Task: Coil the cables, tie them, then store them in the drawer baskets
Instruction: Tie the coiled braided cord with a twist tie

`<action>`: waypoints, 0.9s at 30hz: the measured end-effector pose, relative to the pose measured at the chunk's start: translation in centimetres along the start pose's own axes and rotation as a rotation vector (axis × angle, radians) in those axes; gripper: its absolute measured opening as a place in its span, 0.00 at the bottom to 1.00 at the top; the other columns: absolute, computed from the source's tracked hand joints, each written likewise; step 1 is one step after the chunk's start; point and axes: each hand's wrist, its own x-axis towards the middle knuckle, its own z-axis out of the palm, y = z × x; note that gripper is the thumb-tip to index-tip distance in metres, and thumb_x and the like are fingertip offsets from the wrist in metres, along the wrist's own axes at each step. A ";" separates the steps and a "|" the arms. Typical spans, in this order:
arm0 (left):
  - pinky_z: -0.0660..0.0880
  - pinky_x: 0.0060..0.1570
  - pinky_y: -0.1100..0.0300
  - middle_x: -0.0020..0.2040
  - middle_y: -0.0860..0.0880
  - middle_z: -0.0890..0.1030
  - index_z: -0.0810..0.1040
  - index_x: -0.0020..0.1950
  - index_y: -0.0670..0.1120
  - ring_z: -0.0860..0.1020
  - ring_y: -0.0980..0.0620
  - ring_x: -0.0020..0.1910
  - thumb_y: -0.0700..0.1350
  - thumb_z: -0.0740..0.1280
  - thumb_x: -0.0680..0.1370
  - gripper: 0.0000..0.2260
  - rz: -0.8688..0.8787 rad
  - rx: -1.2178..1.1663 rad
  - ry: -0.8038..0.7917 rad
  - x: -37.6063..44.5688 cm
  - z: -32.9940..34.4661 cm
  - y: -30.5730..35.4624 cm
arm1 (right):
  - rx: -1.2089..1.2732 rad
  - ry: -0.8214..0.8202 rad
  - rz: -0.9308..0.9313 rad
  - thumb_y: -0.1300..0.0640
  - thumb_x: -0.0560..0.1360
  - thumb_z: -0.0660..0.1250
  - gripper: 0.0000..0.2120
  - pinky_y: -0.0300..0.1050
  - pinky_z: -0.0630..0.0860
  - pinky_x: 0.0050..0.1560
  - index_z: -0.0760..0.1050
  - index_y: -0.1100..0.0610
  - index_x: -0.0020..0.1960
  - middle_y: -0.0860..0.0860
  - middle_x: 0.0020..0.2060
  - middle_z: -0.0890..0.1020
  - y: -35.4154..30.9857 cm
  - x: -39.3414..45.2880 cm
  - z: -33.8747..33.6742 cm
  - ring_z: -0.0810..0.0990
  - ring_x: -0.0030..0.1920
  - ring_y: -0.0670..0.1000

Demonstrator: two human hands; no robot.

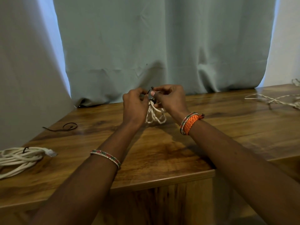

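Note:
A small coil of white cable (156, 117) stands on the wooden table (162, 153), its loops hanging down to the top. A dark twist tie (151, 92) wraps the top of the coil. My left hand (134, 105) pinches one end of the tie. My right hand (170, 99) pinches the other end, and its lower fingers also steady the coil. The knot area is partly hidden by my fingers.
A tied bundle of white cable (21, 157) lies at the near left. A loose dark tie (65, 127) rests on the left of the table. Untidy white cable (276, 100) sprawls at the far right. A grey-green curtain (162, 46) hangs behind the table.

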 end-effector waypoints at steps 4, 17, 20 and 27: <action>0.64 0.28 0.73 0.36 0.46 0.80 0.82 0.48 0.42 0.75 0.56 0.30 0.41 0.66 0.77 0.06 0.005 0.017 -0.024 0.0 0.1 -0.2 | -0.034 -0.017 -0.009 0.64 0.71 0.72 0.08 0.36 0.77 0.29 0.81 0.65 0.50 0.58 0.38 0.84 0.2 0.0 0.1 0.82 0.29 0.46; 0.63 0.25 0.75 0.33 0.47 0.78 0.82 0.48 0.42 0.73 0.58 0.27 0.41 0.66 0.77 0.06 0.004 0.036 -0.018 0.0 0.0 0.0 | -0.101 0.017 -0.068 0.65 0.71 0.72 0.05 0.37 0.79 0.29 0.82 0.65 0.47 0.56 0.37 0.83 0.1 -0.3 0.5 0.83 0.31 0.49; 0.68 0.30 0.69 0.36 0.45 0.81 0.82 0.48 0.42 0.76 0.55 0.30 0.41 0.65 0.77 0.06 0.024 0.064 -0.024 0.0 0.0 -0.1 | -0.140 0.021 -0.097 0.65 0.72 0.72 0.05 0.37 0.79 0.28 0.82 0.65 0.47 0.56 0.35 0.83 0.1 -0.4 0.5 0.82 0.29 0.48; 0.67 0.34 0.71 0.41 0.45 0.83 0.82 0.47 0.41 0.79 0.53 0.37 0.39 0.64 0.77 0.07 0.052 0.128 -0.034 0.0 0.0 0.0 | -0.438 0.016 -0.350 0.63 0.72 0.71 0.05 0.42 0.80 0.44 0.83 0.63 0.46 0.56 0.39 0.85 0.6 -0.2 0.6 0.82 0.40 0.50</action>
